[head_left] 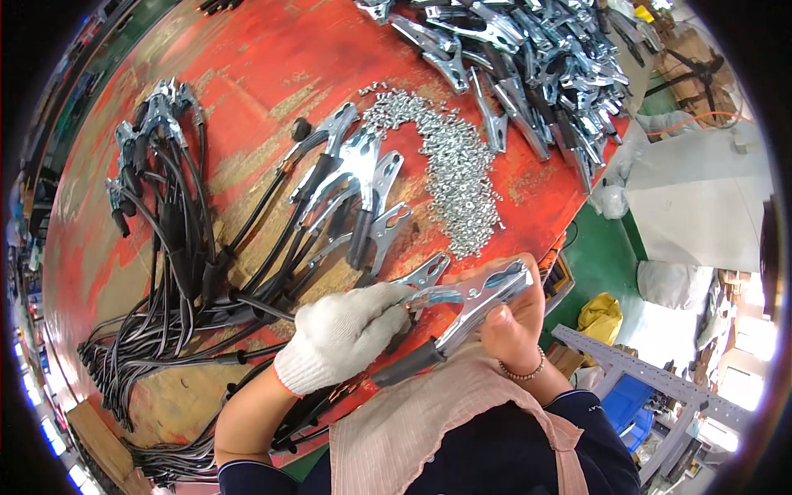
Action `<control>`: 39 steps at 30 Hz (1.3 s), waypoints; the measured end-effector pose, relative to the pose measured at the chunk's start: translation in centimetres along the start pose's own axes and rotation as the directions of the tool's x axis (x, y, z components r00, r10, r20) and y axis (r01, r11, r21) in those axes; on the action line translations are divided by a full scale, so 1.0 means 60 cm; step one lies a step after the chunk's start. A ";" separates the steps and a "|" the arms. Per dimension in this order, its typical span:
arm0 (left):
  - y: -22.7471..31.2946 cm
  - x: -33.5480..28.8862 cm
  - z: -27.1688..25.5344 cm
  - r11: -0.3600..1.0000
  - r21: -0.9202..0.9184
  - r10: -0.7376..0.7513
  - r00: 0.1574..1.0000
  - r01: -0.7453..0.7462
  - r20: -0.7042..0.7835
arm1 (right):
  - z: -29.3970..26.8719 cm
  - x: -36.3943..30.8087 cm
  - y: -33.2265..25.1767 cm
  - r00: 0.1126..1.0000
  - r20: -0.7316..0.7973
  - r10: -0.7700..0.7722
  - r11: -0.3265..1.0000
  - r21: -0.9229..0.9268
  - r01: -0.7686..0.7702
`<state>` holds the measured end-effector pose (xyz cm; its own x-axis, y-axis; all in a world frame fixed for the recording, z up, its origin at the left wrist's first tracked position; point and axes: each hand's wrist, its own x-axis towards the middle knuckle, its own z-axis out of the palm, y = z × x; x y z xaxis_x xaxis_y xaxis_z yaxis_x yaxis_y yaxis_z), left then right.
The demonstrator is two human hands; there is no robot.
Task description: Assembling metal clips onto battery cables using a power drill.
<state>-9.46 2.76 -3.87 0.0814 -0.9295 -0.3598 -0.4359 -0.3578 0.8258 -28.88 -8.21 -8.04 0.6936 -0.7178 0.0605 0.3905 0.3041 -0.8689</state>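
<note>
A silver metal spring clamp (483, 304) with a black sleeve (410, 363) on one handle is between my hands, near the table's front edge. My right hand (521, 330), bare with a beaded bracelet, is wrapped around its jaw end, thumb pressed on the side. My left hand (342, 334), in a white knit glove, closes its fingers at the clamp's other handle; the glove hides exactly what lies under the fingertips. Just beyond them, another clamp's tip (433, 268) shows. Several cabled clamps (359, 161) lie farther off, beside a pile of small metal screws or rivets (458, 161).
Loose clamps (528, 58) are heaped at the far right of the worn red table (247, 58). Black cables (177, 322) with clamps (161, 115) bundle along the left. A grey metal frame (627, 363) and a blue bin (627, 400) stand beside the table at the right.
</note>
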 end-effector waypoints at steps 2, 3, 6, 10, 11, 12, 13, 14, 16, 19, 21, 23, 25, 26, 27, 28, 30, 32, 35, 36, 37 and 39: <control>0.002 0.000 -0.002 1.000 0.016 -0.005 1.000 0.005 -0.008 | -0.003 0.004 0.000 1.000 0.014 0.004 1.000 -0.023 -0.004; -0.002 -0.001 -0.001 1.000 -0.003 -0.003 1.000 0.003 -0.009 | 0.002 0.005 0.001 1.000 -0.005 0.009 1.000 -0.012 -0.009; -0.008 0.001 0.005 0.999 0.026 0.036 0.998 -0.035 -0.048 | 0.002 0.008 0.002 1.000 -0.005 -0.023 0.999 -0.026 0.023; -0.010 -0.001 0.010 0.999 0.011 0.046 0.988 -0.045 -0.147 | -0.046 0.055 -0.033 0.988 -0.144 -0.049 0.913 -0.409 -0.014; 0.001 0.001 0.004 0.999 -0.043 -0.019 0.994 0.014 -0.112 | -0.066 0.076 -0.041 0.977 -0.167 -0.132 0.740 -0.673 -0.015; 0.003 0.004 0.005 0.999 -0.036 0.016 0.992 -0.021 -0.126 | -0.089 0.093 -0.042 0.962 -0.166 -0.217 0.494 -0.868 -0.039; 0.003 0.006 0.005 0.998 -0.026 0.049 0.988 -0.054 -0.145 | -0.108 0.102 -0.041 0.970 -0.100 -0.221 0.357 -0.934 -0.015; 0.003 0.004 0.006 0.997 -0.015 0.077 0.983 -0.081 -0.168 | -0.124 0.108 -0.035 0.977 -0.032 -0.210 0.214 -0.977 0.014; 0.006 0.004 0.007 0.996 0.004 0.088 0.981 -0.089 -0.174 | -0.147 0.118 -0.013 0.959 0.137 -0.249 0.068 -0.985 0.158; 0.007 0.004 0.006 0.995 0.020 0.101 0.981 -0.099 -0.168 | -0.155 0.131 0.000 0.949 0.169 -0.268 0.002 -0.984 0.176; 0.010 0.002 0.005 0.996 0.009 0.089 0.983 -0.089 -0.160 | -0.159 0.139 0.004 0.953 0.139 -0.268 0.014 -0.989 0.148; 0.001 0.003 0.010 0.994 -0.004 0.103 0.981 -0.105 -0.164 | -0.157 0.148 -0.002 0.967 0.138 -0.213 0.008 -0.990 0.143; -0.010 0.005 0.016 0.993 0.000 0.118 0.979 -0.120 -0.168 | -0.156 0.160 -0.008 0.975 0.159 -0.156 -0.046 -0.987 0.154; -0.014 0.005 0.019 0.992 0.011 0.127 0.977 -0.127 -0.169 | -0.156 0.166 -0.012 0.980 0.162 -0.112 -0.088 -0.984 0.152; -0.017 0.005 0.021 0.991 0.023 0.136 0.976 -0.134 -0.171 | -0.155 0.171 -0.018 0.984 0.162 -0.069 -0.129 -0.980 0.153; -0.013 0.005 0.019 0.994 0.023 0.105 0.983 -0.102 -0.153 | -0.153 0.174 -0.023 0.987 0.160 -0.028 -0.171 -0.973 0.153; -0.002 0.005 0.014 0.999 0.027 0.042 0.992 -0.039 -0.118 | -0.144 0.176 -0.028 0.991 0.128 0.029 -0.280 -0.951 0.131; -0.001 0.004 0.015 0.997 0.047 0.065 0.989 -0.059 -0.133 | -0.136 0.180 -0.031 0.995 0.089 0.043 -0.340 -0.935 0.098; -0.010 0.000 0.019 0.994 0.051 0.107 0.984 -0.100 -0.145 | -0.131 0.176 -0.025 0.999 0.046 0.017 -0.330 -0.943 0.049; -0.013 -0.001 0.021 0.992 0.048 0.122 0.982 -0.116 -0.147 | -0.130 0.175 -0.025 0.999 0.040 0.016 -0.314 -0.949 0.043; -0.013 -0.001 0.020 0.993 0.043 0.113 0.984 -0.108 -0.137 | -0.130 0.176 -0.025 0.999 0.034 0.014 -0.299 -0.954 0.036; -0.012 -0.001 0.018 0.995 0.035 0.096 0.989 -0.093 -0.115 | -0.133 0.172 -0.024 1.000 0.010 0.015 -0.256 -0.967 0.014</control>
<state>-10.13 3.16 -4.92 0.1415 -0.9636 -0.2267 -0.4724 -0.2670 0.8400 -27.11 -21.05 -10.08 0.7054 -0.7069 0.0524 -0.6756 -0.6929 -0.2520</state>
